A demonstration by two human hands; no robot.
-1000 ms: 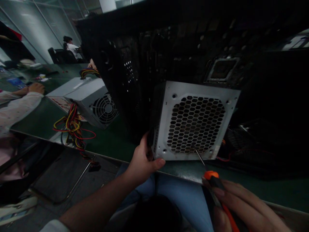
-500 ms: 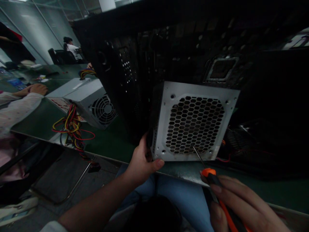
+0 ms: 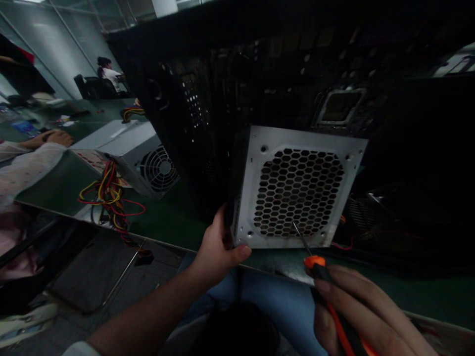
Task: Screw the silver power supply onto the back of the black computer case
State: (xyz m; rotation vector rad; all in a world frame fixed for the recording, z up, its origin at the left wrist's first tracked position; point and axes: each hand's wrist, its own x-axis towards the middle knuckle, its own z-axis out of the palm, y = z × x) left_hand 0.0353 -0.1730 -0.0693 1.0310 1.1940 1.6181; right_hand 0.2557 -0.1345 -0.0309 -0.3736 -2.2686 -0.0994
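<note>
My left hand [image 3: 218, 252] grips the lower left corner of a grey computer power supply [image 3: 256, 198], thumb on its front plate and the other fingers behind its side. The plate has a honeycomb grille and is tilted toward me. In my right hand [image 3: 363, 306] is a screwdriver [image 3: 315, 264] with an orange and black handle. Its thin shaft points up and left, the tip in front of the grille's lower part; whether it touches cannot be made out. Behind the power supply stands a black computer case [image 3: 237, 94], open-sided, with a dark circuit board inside.
Two more power supplies [image 3: 129, 148] lie to the left on the green table [image 3: 174, 222], their bundled cables [image 3: 109, 193] hanging over the edge. A person's arms [image 3: 37, 153] rest at the far left. Another person [image 3: 109, 74] sits in the background.
My right hand and the screwdriver have shifted slightly left and up. The power supply and my left hand stay nearly where they were.
</note>
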